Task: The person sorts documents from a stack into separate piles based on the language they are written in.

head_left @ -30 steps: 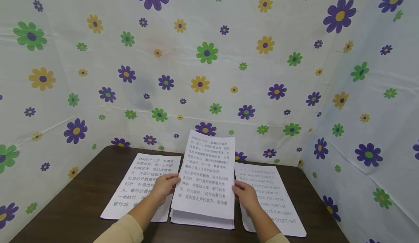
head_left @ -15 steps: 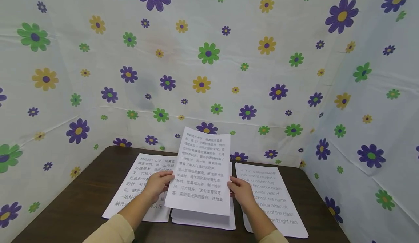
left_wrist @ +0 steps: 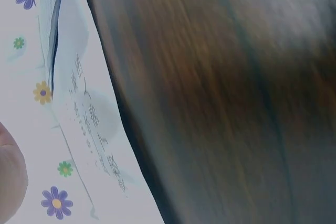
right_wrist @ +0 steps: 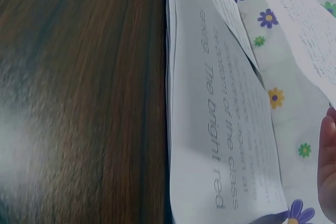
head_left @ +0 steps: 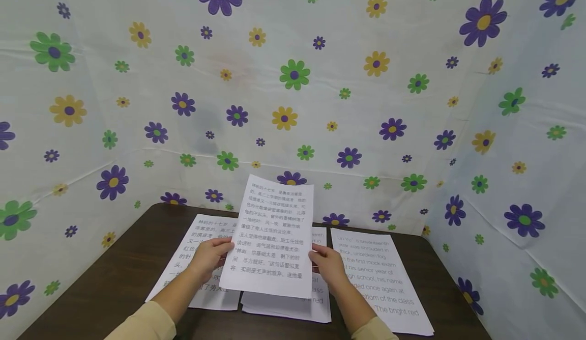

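Left hand (head_left: 206, 262) and right hand (head_left: 331, 267) pinch printed sheet (head_left: 267, 235) with fingers (head_left: 224, 247) at side edges, over middle stack (head_left: 284, 308); one slack grip could drop it askew onto left pages (head_left: 214, 299).

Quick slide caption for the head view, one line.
Left hand and right hand hold a printed sheet over the middle paper stack.

middle stack (head_left: 321, 307): mostly behind raised sheet (head_left: 270, 235) | left wrist view: left fingers (left_wrist: 10, 177) cut off, tabletop (left_wrist: 210, 103) blurred
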`<action>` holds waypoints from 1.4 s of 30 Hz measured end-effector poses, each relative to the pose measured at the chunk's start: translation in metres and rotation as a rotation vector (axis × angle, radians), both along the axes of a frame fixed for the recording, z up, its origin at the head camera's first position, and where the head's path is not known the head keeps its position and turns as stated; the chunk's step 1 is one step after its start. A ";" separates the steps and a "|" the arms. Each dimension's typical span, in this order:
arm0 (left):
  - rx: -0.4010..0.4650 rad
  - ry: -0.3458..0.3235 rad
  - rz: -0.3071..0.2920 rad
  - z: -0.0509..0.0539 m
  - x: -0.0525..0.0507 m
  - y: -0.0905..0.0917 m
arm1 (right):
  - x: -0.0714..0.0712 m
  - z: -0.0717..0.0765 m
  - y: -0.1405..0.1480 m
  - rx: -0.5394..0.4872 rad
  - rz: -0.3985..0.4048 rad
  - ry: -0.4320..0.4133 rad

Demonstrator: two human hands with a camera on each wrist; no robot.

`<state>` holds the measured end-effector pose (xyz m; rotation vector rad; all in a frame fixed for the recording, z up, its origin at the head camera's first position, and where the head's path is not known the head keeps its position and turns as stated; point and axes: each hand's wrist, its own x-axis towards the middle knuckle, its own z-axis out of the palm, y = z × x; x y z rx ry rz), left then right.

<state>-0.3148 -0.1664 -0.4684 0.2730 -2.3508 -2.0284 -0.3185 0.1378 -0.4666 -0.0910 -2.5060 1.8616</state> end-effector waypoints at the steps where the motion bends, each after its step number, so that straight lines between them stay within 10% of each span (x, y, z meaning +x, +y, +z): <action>1: -0.004 -0.002 0.001 0.000 0.001 -0.002 | 0.000 0.000 -0.002 -0.001 0.004 0.001; 42: -0.084 -0.039 0.018 0.001 0.022 -0.094 | -0.002 0.007 -0.092 -0.071 0.092 -0.061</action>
